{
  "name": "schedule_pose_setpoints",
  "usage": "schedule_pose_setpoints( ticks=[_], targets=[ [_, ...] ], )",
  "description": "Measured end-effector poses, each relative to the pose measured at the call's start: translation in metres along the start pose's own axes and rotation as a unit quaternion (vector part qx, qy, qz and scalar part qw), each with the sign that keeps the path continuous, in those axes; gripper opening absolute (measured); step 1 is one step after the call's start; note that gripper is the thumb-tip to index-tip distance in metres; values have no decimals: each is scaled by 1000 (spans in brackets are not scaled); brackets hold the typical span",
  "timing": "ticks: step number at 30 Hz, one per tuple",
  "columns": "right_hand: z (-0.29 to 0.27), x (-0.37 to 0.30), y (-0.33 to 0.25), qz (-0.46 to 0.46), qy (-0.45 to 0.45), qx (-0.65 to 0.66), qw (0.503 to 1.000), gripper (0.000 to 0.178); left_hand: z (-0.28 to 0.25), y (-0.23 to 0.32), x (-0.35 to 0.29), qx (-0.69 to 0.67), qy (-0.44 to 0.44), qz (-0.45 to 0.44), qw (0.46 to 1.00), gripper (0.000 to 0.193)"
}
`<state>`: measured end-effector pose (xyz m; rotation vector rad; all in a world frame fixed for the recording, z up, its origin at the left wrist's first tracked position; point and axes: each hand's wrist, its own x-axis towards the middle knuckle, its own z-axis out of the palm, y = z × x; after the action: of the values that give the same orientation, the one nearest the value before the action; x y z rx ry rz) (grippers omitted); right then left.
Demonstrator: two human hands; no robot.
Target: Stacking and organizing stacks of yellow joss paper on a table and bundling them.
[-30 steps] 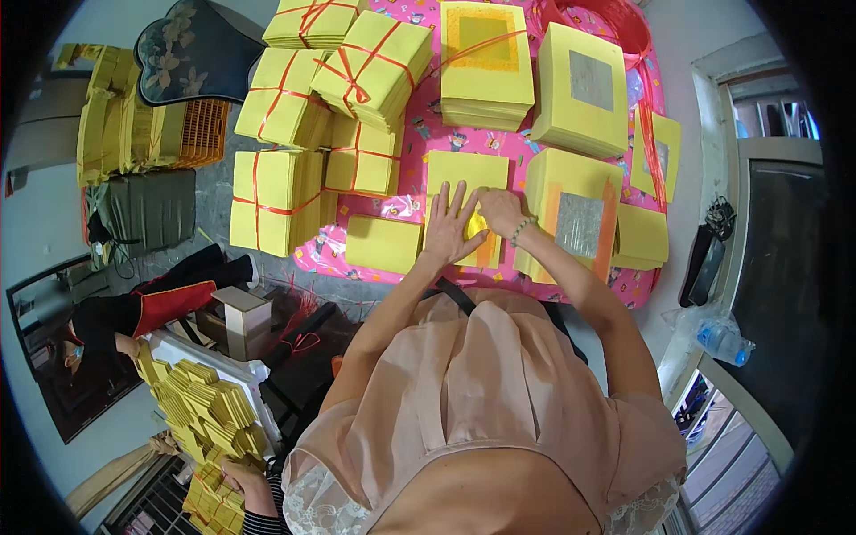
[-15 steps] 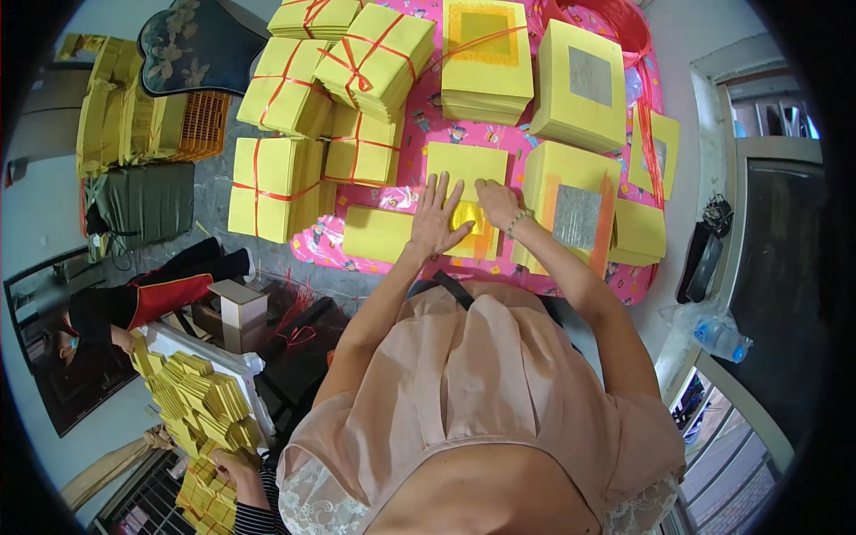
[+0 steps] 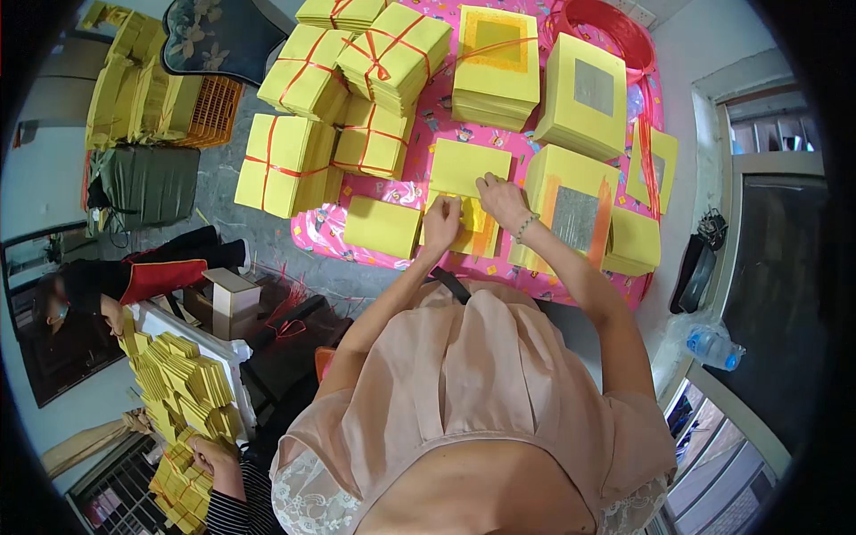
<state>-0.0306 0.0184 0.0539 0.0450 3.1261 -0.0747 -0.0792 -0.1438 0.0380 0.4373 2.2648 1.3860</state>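
A yellow paper sheet (image 3: 471,167) lies in front of me on the pink cloth, its nearer part showing a shiny gold patch (image 3: 473,214) and orange print. My left hand (image 3: 442,225) is closed at the left side of that patch, fingers curled inward; what they grip is hidden. With its fingers bent together, my right hand (image 3: 505,203) rests its fingertips on the paper near the upper right of the gold patch. Beside my left hand lies a plain yellow paper stack (image 3: 383,227). A yellow stack with a silver square (image 3: 578,218) stands to the right.
Bundles of yellow paper tied with red string (image 3: 283,165) fill the table's left side. More stacks (image 3: 495,67) stand at the back, near a red ribbon coil (image 3: 615,31). At lower left, another person's hand (image 3: 212,455) is on folded yellow papers (image 3: 183,383).
My left hand has gone from lying flat with spread fingers to curled at the gold patch's left side. My right hand has barely moved. The view has shifted slightly.
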Motion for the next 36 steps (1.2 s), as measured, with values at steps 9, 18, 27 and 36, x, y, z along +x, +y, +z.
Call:
schedule_pose_setpoints(
  ticks=[9,18,27,36],
  targets=[
    [-18,-8,-6,-11,10,3,1000,21,30,14,27,-337,61,-211,915,28],
    [-66,-30,-25,75,40,222,971,23,-65,-29,-44,-247,-21,-177,953,20],
    [-53,-53,-38,45,-22,238,970,22,-138,-75,-82,-393,115,-187,893,19],
    [-47,-61,-42,29,-50,226,972,21,-129,-113,-77,-346,120,-165,916,26]
  ],
)
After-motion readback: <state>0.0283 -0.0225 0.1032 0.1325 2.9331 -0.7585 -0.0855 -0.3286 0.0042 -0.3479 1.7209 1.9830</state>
